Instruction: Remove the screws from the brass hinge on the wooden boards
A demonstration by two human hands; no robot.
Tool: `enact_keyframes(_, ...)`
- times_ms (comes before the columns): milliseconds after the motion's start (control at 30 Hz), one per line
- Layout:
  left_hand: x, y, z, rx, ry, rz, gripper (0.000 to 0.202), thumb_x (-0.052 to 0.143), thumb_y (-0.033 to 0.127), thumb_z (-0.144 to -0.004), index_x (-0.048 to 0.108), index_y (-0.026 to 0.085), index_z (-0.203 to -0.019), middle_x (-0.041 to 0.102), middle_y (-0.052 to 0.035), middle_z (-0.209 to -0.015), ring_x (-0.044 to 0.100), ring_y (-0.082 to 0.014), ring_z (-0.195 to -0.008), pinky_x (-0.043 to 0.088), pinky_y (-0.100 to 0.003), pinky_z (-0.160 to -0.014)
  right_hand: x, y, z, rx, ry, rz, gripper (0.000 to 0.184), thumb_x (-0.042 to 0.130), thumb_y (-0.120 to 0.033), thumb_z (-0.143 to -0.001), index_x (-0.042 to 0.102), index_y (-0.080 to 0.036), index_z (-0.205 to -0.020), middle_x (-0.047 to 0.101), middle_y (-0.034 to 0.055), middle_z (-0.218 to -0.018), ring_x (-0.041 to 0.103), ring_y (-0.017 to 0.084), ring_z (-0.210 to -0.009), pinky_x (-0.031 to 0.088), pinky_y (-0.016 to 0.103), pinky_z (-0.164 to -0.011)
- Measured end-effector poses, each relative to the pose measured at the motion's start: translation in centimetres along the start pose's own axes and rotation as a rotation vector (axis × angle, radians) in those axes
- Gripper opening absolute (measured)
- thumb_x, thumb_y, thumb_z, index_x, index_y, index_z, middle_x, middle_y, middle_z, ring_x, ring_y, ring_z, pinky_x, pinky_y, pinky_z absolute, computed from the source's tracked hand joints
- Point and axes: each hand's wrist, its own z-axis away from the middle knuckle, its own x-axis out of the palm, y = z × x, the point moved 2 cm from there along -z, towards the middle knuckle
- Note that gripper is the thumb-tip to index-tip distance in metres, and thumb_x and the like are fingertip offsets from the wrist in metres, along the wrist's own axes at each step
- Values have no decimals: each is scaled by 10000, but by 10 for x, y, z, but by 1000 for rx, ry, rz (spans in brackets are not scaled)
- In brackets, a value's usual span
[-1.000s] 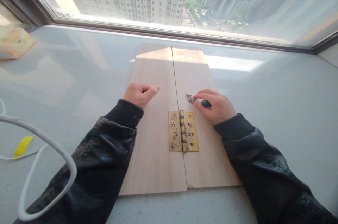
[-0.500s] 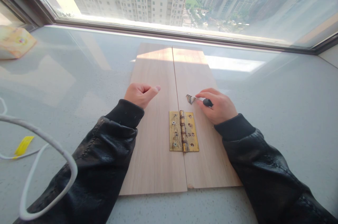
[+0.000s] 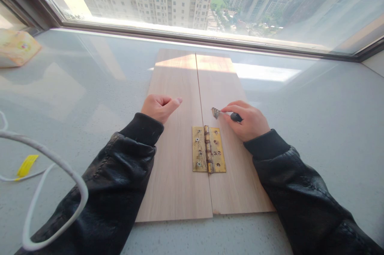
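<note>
Leaving fingertips (image 3: 225,109) seemingly free beside small metal screws (image 3: 215,113) on the right pale wooden board (image 3: 240,189), a black round-ended object (image 3: 236,117) is held in the curled right hand (image 3: 252,121), with the left hand (image 3: 159,108) fisted clear of the brass-coloured metal hinge (image 3: 208,149) spanning the seam (image 3: 199,87)

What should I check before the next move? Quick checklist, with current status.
1. Hinge knuckle lies along the seam between left board and right board: ok.
2. Loose screws grouped on right board: ok, at the right hand's fingertips.
3. Black object in right hand: ok, grip firmness unclear.
4. Left hand clear of hinge: ok, closed over left board.
5. Right board's near seam corner intact: not ok, looks chipped.
6. Left-leaf screws tight: cannot tell.
</note>
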Motion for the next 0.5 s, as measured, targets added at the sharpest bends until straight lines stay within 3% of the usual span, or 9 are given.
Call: enact_keyframes(500, 0, 0, 0, 3, -2, 5, 503, 577, 369, -766, 210, 202, -465, 150, 66, -498, 156, -60, -484, 111, -268, -493, -1, 0, 0, -23, -12, -31, 146, 571, -224, -799, 702, -219, -863, 683, 49, -913, 644, 200, -802, 515, 350, -722)
